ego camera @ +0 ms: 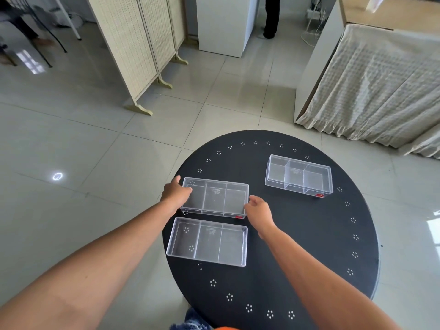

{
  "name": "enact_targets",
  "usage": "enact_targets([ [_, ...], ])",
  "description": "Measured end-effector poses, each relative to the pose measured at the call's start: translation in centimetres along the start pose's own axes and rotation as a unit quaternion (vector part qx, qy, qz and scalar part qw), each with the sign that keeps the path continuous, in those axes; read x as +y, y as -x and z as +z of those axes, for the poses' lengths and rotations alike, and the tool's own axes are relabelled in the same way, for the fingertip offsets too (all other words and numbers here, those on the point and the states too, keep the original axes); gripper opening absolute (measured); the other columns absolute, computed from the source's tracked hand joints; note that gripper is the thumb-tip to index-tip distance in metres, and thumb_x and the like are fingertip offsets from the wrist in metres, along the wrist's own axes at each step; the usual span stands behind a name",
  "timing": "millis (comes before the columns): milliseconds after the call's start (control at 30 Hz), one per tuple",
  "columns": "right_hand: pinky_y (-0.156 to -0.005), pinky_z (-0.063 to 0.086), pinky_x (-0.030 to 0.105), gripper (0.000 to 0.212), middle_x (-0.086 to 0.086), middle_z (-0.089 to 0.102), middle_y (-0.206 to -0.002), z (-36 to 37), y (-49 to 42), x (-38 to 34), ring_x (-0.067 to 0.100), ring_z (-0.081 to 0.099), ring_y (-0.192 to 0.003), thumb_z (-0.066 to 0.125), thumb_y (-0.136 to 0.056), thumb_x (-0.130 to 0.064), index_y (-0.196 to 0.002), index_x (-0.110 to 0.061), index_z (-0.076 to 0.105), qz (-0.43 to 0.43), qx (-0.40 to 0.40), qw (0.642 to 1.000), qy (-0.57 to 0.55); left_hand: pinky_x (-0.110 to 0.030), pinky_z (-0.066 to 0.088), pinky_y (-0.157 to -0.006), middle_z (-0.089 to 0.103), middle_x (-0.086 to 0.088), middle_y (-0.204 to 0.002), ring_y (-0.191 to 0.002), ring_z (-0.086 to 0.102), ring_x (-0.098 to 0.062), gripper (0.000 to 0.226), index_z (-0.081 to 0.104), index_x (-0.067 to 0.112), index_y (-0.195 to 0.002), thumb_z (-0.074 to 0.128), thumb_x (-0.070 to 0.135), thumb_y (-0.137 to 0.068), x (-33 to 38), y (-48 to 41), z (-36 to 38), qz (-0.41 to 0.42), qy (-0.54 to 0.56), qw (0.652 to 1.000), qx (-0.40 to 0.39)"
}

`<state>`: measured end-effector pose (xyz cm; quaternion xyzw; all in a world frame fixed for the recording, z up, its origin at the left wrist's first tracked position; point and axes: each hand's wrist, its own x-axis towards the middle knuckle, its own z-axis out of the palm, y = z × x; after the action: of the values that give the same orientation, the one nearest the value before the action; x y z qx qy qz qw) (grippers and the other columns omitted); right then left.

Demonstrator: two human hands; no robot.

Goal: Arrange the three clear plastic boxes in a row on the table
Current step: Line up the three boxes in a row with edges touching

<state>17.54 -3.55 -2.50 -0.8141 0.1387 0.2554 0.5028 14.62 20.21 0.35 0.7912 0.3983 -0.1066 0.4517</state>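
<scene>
As both hands (pixel 176 194) (pixel 258 211) flank middle box (pixel 214 197) | fingers curl at ends (contact unclear, fingertips hidden)

Both hands grip the middle clear box (pixel 215 198) by its ends: left hand (pixel 175 194), right hand (pixel 258 211). Near box (pixel 207 241) just beside it, third box (pixel 298 176) (red-stickered) well apart on the black counter (pixel 309 246).

Black round table (pixel 297 246) with white dot clusters; 3 clear boxes (pixel 214 198), red corner labels.
</scene>
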Motion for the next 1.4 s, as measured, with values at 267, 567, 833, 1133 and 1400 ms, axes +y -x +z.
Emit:
enact_targets([
  [267,-0.087,0.054,0.038,0.046,0.008,0.064,-0.119,-5.8,-1.5,-0.7,0.027,0.063,-0.097,0.038,-0.09,-0.018,-0.13,-0.025,0.06,-0.029,0.128,0.991,0.024,-0.033,0.049,-0.091,0.054,-0.006,-0.139,-0.108,0.062,-0.024,0.047,0.057,0.028,-0.132,0.052,0.022,-0.086,5.7,0.3,2.5,0.154,-0.052,0.985,0.053],
  [567,-0.102,0.04,0.041,0.05,0.012,0.04,-0.142,-15.4,-4.1,0.3,0.029,0.038,-0.131,0.045,-0.092,-0.014,-0.142,-0.018,0.048,0.0,0.262,0.964,0.045,-0.029,0.04,-0.1,0.052,-0.005,-0.145,-0.131,0.051,-0.018,0.05,0.052,0.025,-0.138,0.052,0.022,-0.088,12.7,2.1,11.0,0.167,-0.045,0.98,-0.099],
  [833,-0.099,0.038,0.033,0.056,0.004,0.04,-0.154,-20.7,-6.5,2.6,0.027,0.046,-0.133,0.042,-0.097,-0.02,-0.152,-0.014,0.034,0.062,0.194,0.979,-0.021,-0.039,0.029,-0.114,0.032,-0.005,-0.159,-0.144,0.036,-0.026,0.071,0.026,0.015,-0.153,0.055,0.037,-0.092,16.0,1.1,17.6,0.076,-0.023,0.979,-0.189],
  [1133,-0.071,0.043,0.029,0.034,-0.001,0.066,-0.087,-21.3,-8.8,3.9,0.014,0.052,-0.075,0.039,-0.091,-0.01,-0.102,-0.019,0.069,0.052,0.136,0.981,-0.132,-0.027,0.027,-0.057,0.035,0.004,-0.073,-0.064,0.033,-0.014,0.024,0.045,0.025,-0.071,0.054,0.029,-0.093,16.4,-0.1,20.6,-0.007,0.055,0.973,-0.223],
  [1400,-0.067,0.044,0.029,0.038,-0.002,0.07,-0.088,-19.2,-9.2,2.2,0.018,0.058,-0.081,0.038,-0.091,-0.009,-0.099,-0.028,0.07,0.031,0.144,0.983,-0.114,-0.03,0.039,-0.074,0.056,-0.002,-0.083,-0.081,0.047,-0.023,0.011,0.06,0.022,-0.09,0.051,0.017,-0.092,16.7,-1.2,17.9,0.059,0.035,0.985,-0.159],
])
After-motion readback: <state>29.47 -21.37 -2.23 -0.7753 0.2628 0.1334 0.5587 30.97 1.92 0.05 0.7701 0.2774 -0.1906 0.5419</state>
